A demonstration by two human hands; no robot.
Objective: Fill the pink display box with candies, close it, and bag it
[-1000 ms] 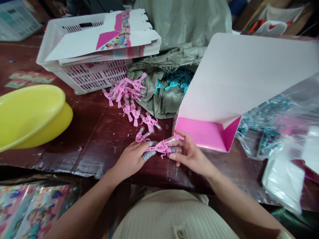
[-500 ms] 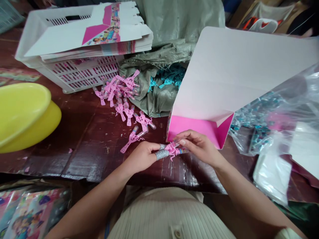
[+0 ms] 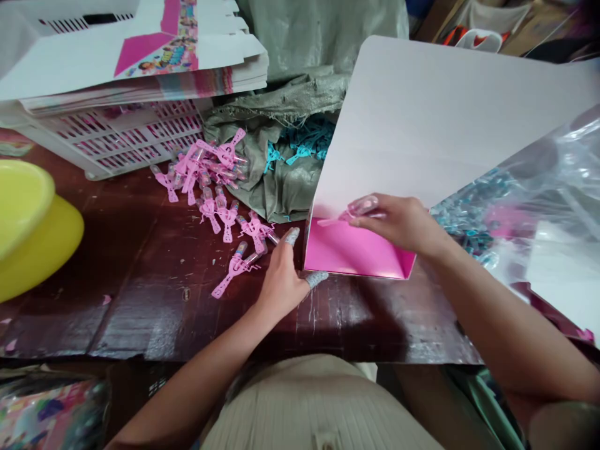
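Note:
My right hand holds a pink plastic piece with clear tubes over the pink inside of an open cardboard box. Its white lid stands raised behind. My left hand is at the box's front left corner, thumb and fingers apart, with grey wrapping on the fingertips and nothing held. Left of that hand, a pink piece lies on the brown table. Farther back is a pile of similar pink pieces.
At the back left, a white crate bears stacked printed cardboard. Yellow basins stand at the left. Behind, a grey-green sack holds teal pieces. Clear plastic bags with teal pieces lie right.
My right hand has moved up over the box with the pink piece. My left hand has let go of it and opened beside the box corner. The view has shifted a little.

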